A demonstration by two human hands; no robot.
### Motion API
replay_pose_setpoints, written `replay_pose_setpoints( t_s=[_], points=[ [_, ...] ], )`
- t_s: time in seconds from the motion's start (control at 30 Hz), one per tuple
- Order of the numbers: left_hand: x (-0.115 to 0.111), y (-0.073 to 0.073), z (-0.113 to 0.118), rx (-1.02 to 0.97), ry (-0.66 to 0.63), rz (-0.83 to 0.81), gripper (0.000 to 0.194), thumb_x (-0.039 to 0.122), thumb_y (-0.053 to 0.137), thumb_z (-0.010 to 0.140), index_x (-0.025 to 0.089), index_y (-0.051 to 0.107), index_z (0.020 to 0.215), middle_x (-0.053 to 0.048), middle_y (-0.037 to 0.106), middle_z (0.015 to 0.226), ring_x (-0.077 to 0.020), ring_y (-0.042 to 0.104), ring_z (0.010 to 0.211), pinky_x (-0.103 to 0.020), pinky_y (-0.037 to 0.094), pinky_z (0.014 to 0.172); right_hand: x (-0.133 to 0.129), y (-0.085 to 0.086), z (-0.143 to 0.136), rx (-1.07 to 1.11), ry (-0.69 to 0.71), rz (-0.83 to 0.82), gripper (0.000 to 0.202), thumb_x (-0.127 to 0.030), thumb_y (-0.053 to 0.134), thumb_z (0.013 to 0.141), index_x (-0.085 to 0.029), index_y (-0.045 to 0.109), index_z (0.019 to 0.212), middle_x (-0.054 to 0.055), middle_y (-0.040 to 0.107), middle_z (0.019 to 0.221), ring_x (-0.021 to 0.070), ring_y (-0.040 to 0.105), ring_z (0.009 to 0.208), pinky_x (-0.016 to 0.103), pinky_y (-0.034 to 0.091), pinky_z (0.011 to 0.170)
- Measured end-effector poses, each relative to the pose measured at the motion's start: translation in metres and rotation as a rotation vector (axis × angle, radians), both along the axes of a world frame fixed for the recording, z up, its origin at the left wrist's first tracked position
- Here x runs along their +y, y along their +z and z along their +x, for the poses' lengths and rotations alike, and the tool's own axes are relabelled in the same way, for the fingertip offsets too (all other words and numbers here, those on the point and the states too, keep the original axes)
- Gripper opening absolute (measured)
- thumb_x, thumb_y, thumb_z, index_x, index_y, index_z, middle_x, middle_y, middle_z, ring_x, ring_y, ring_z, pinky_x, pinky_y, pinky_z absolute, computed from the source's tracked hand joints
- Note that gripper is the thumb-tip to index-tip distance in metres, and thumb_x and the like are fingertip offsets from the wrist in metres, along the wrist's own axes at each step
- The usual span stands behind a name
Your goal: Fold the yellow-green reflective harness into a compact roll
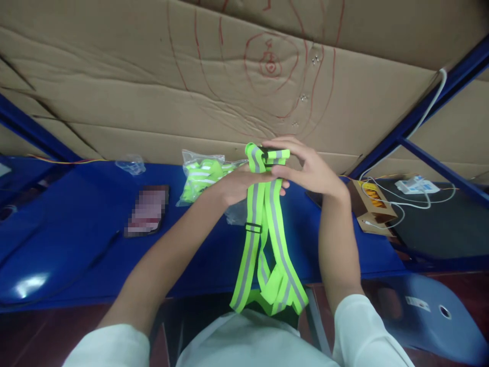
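Observation:
A neon yellow-green strap harness (280,229) with grey reflective stripes hangs from my hands, its loops dropping past the table's front edge. My left hand (244,182) is closed on the upper straps, with its fingertips showing past them on the right. At the top of the bundle, my right hand (305,165) has its thumb and fingers around a short folded strap end near a dark buckle. A black slider (253,228) sits on the left strap. Behind my left forearm lies a clear bag (202,176) with similar neon straps in it.
On the blue table (76,204) lie a phone (148,210) and a crumpled clear plastic piece (132,165). An opened cardboard box (372,206) and white cables are at right, near a blue chair (431,311). Cardboard (126,76) stands behind.

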State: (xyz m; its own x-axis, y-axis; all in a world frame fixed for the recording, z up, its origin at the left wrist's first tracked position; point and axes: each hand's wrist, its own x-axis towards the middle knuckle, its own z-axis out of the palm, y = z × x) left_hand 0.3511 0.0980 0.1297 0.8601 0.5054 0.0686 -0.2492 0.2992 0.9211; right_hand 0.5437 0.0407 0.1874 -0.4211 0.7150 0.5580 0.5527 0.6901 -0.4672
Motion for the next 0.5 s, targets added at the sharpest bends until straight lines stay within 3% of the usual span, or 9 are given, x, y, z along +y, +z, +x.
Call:
replay_pose_setpoints(
  t_s=[0.13,0.3,0.37,0.43,0.5],
  points=[
    [-0.002,0.011,-0.012,0.017,-0.060,0.164,0.039,0.039,0.081,0.086,0.016,0.070,0.115,-0.011,0.075,0.095,-0.0232,0.074,0.081,-0.037,0.061,0.077,-0.017,0.013,0.005,-0.016,0.080,-0.167,0.064,-0.056,0.075,0.087,-0.033,0.059,0.145,0.004,0.057,0.151,0.0295,0.054,0.140,0.050,0.043,0.120],
    [-0.010,0.021,-0.013,0.037,-0.030,0.480,0.026,0.042,0.073,0.092,0.017,0.071,0.099,-0.009,0.074,0.094,-0.0245,0.072,0.085,-0.040,0.058,0.082,-0.027,0.020,-0.009,0.027,-0.022,-0.078,0.052,-0.054,0.076,0.088,-0.032,0.068,0.135,0.004,0.065,0.141,0.0303,0.056,0.137,0.052,0.041,0.120],
    [-0.012,0.023,-0.012,0.108,0.168,0.649,0.021,0.040,0.068,0.094,0.019,0.072,0.096,-0.008,0.074,0.096,-0.0265,0.070,0.092,-0.042,0.055,0.089,-0.033,0.022,-0.010,-0.002,-0.019,-0.073,0.059,-0.054,0.080,0.085,-0.032,0.066,0.138,0.004,0.062,0.145,0.0312,0.053,0.140,0.052,0.040,0.122],
    [-0.015,0.023,-0.010,0.281,0.491,0.825,0.017,0.033,0.065,0.094,0.018,0.073,0.092,-0.010,0.072,0.096,-0.0327,0.068,0.101,-0.046,0.049,0.097,-0.040,0.024,-0.009,-0.017,-0.033,-0.078,0.069,-0.055,0.083,0.081,-0.034,0.062,0.143,0.004,0.057,0.152,0.0321,0.051,0.142,0.052,0.039,0.123],
    [-0.020,0.021,-0.008,0.488,0.756,0.944,0.016,0.023,0.064,0.090,0.017,0.073,0.102,-0.013,0.070,0.091,-0.0396,0.065,0.105,-0.052,0.044,0.101,-0.045,0.023,-0.012,0.004,-0.112,-0.050,0.069,-0.058,0.079,0.084,-0.035,0.059,0.145,0.003,0.055,0.154,0.0323,0.051,0.142,0.053,0.040,0.122]
  ],
)
